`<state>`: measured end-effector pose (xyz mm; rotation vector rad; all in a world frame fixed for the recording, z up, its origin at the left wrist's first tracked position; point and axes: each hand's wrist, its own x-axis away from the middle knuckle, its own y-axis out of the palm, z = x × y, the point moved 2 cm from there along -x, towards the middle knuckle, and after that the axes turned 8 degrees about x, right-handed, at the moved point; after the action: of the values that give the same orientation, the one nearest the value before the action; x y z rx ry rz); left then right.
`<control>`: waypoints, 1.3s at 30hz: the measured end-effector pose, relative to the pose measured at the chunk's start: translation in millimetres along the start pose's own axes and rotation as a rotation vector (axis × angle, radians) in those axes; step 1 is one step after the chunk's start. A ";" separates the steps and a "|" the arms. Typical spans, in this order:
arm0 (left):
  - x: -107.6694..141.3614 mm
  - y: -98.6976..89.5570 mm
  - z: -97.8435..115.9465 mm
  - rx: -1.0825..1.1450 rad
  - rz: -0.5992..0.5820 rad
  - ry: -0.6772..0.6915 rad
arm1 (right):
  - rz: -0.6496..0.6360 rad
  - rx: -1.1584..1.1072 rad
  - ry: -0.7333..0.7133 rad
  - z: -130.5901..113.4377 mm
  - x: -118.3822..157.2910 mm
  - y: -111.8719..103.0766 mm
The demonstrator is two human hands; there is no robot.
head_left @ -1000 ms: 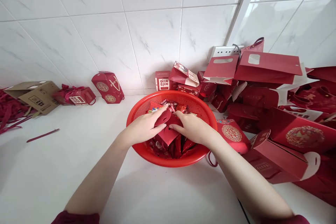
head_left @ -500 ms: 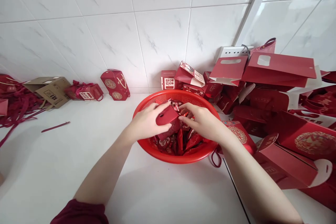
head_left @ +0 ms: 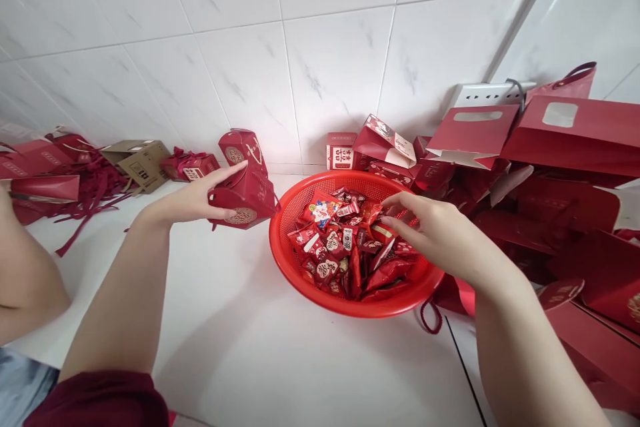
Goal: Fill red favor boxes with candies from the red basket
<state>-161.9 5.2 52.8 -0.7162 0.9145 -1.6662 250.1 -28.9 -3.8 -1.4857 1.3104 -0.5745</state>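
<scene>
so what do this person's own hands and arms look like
The left hand and right hand are bare, with no gloves or rings showing. A plain dark red sleeve leaves the left forearm uncovered; no sleeve shows on the right arm.

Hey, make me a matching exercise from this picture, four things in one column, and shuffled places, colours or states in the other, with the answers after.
Things:
1. left hand
2. right hand
3. wrapped sweets
4. cardboard box

Places, colours or states:
A. lying inside the red plastic basket
B. brown in colour
C. reaching over the basket's right-hand rim
D. gripping a red gift box to the left of the basket

Right pairs: 1-D, 2-C, 3-A, 4-B.
</scene>
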 end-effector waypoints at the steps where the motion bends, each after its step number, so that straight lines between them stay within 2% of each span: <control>1: 1.5 -2.0 -5.4 0.021 -0.057 -0.012 | -0.023 0.000 -0.009 0.1 -0.9 1.4; 5: 8.2 -0.2 -27.1 0.031 -0.173 -0.069 | -0.097 -0.012 -0.048 0.2 -3.9 7.4; 9: 10.9 28.3 -55.1 -0.023 -0.301 -0.136 | -0.169 0.014 -0.086 0.3 -5.1 14.3; 13: 14.9 65.8 -68.3 -0.137 -0.152 -0.133 | -0.227 0.051 -0.108 -1.3 -3.3 17.3; 17: 16.2 100.1 -55.7 -0.206 0.142 -0.213 | -0.247 0.067 -0.108 -4.4 -0.8 16.6; 20: 12.3 117.2 -44.6 -0.287 0.221 -0.218 | -0.257 0.088 -0.122 -6.3 0.0 16.9; 23: 8.2 118.6 -43.4 -0.368 0.165 -0.188 | -0.266 0.093 -0.131 -6.7 0.0 18.1; 28: 6.7 102.8 -48.2 -0.343 -0.013 -0.068 | -0.240 0.098 -0.151 -4.1 -1.0 21.5; 33: 12.8 103.2 -42.9 -0.351 -0.089 0.024 | -0.210 0.067 -0.176 -3.4 -0.3 20.2; 36: 18.8 110.8 -37.9 -0.346 -0.024 0.035 | -0.202 0.077 -0.174 -4.0 1.3 17.4; 39: 23.8 118.3 -37.9 -0.383 0.180 -0.065 | -0.176 0.078 -0.172 -4.1 1.9 16.3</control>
<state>-139.5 -27.4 -67.3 -0.9093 1.2311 -1.3154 240.2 -30.2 -17.4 -1.5591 1.0206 -0.5908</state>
